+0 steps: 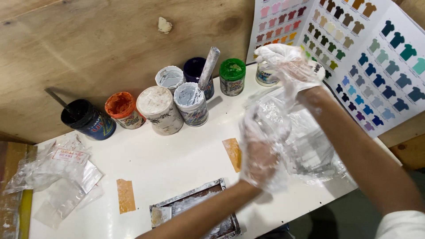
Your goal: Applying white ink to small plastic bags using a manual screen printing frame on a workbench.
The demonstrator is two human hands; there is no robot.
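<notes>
White tabletop [177,159], two tan tape strips. Behind it, round paint jars: black [86,118], orange-rimmed [121,108], white-smeared [158,108], purple [195,71], green-lidded [232,75]. Right of the jars, a white shirt-colour chart [376,57]: pinks, browns, teals, blues. Clear, white-smeared gloves on both hands.

White table [177,163] against plywood wall [102,40]; colour chart [376,57] leaning right.

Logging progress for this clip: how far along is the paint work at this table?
Done: paint pots stand open, one with a stir stick; the tray is smeared white. In hand: gloved left hand and right hand handle a clear plastic bag. Left: pots unlidded, tray unwiped.
</notes>
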